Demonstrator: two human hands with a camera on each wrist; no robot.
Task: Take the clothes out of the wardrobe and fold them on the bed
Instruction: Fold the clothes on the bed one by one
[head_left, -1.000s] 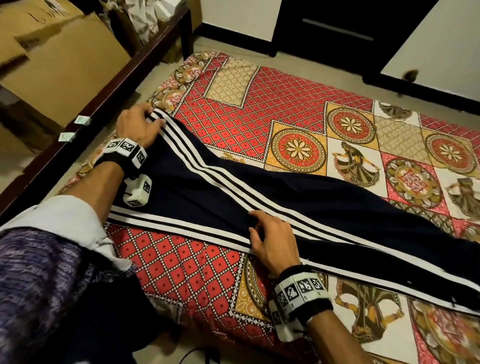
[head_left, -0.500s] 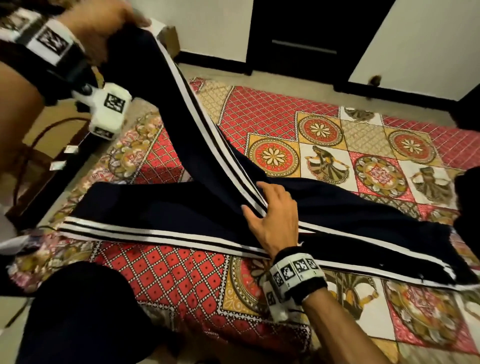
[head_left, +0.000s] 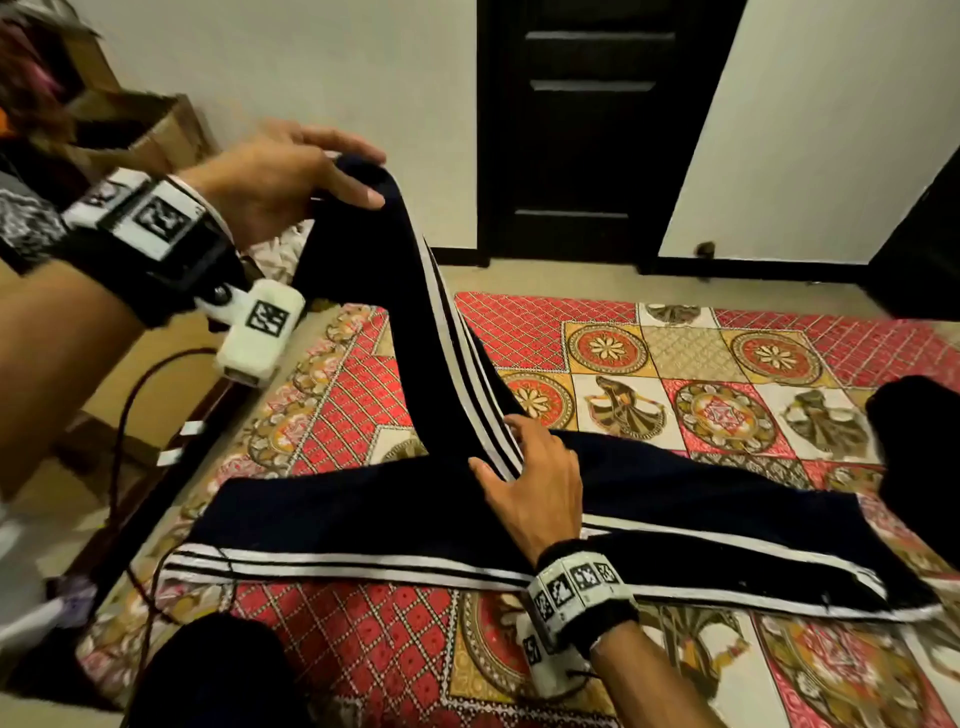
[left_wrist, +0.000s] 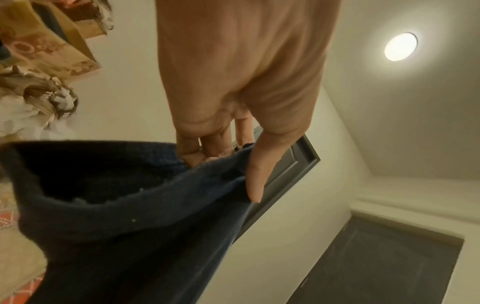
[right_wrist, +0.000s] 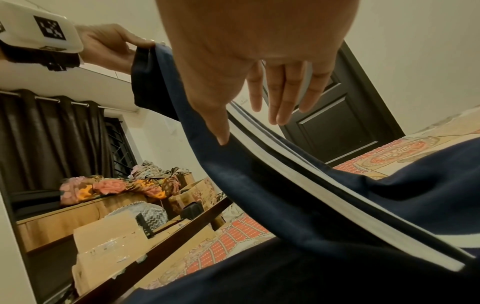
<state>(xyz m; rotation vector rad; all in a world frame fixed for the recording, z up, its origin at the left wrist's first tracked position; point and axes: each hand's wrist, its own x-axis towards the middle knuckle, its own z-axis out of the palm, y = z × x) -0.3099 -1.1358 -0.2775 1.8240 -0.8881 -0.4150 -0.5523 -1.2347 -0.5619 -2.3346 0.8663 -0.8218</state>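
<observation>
Dark navy track pants (head_left: 395, 514) with white side stripes lie across the patterned bed (head_left: 727, 364). One leg (head_left: 405, 312) is lifted off the bed; my left hand (head_left: 291, 176) pinches its cuff (left_wrist: 130, 201) between thumb and fingers, high above the bed's left side. My right hand (head_left: 530, 483) presses flat, fingers straight, on the pants where the raised leg bends up, the thumb against the striped edge (right_wrist: 259, 133). The other leg stays flat along the near side of the bed.
Another dark garment (head_left: 914, 441) sits at the bed's right edge. Cardboard boxes (right_wrist: 111, 242) and piled clothes (right_wrist: 116, 187) stand beyond the dark bed frame on the left. A cable (head_left: 124, 467) runs down the left side. A black door (head_left: 597, 130) faces the bed.
My left hand has lifted the pant leg's cuff from the bed and swung it up and rightward. My right hand stayed pressed at the bend. The head view tilted up.
</observation>
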